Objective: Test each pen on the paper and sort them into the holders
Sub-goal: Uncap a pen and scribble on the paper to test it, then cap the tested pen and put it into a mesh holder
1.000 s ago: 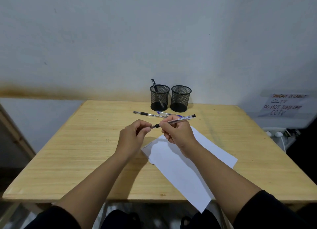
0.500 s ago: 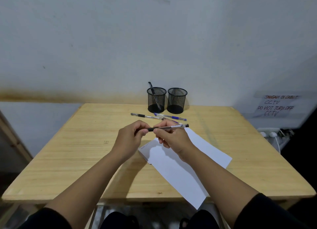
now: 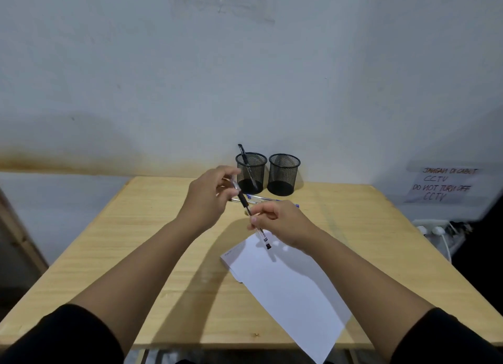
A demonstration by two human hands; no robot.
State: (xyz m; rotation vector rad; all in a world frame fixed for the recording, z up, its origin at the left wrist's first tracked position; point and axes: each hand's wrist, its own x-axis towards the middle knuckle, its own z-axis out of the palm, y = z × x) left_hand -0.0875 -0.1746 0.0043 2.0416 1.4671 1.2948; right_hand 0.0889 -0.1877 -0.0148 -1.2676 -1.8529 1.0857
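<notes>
Both hands hold one pen (image 3: 244, 201) with a clear barrel and black grip above the wooden table (image 3: 141, 244). My left hand (image 3: 209, 200) pinches its upper end near the holders; whether that end is a cap I cannot tell. My right hand (image 3: 283, 224) grips its lower part, and the black tail end hangs over the white paper (image 3: 288, 290). Two black mesh holders stand at the back. The left holder (image 3: 257, 163) has a black pen (image 3: 243, 152) leaning in it; the right holder (image 3: 284, 174) looks empty. Two more pens (image 3: 265, 199) lie in front of the holders, partly hidden by my hands.
The table stands against a white wall. A handwritten sign (image 3: 442, 185) hangs on the wall at the right. Below it sits a power strip (image 3: 432, 227) with white plugs and cables, off the table's right edge. The paper's near corner overhangs the front edge.
The pen has swung from nearly level to a steep diagonal. My left hand rose toward the holders, my right hand dropped toward the paper, and the view tilted up.
</notes>
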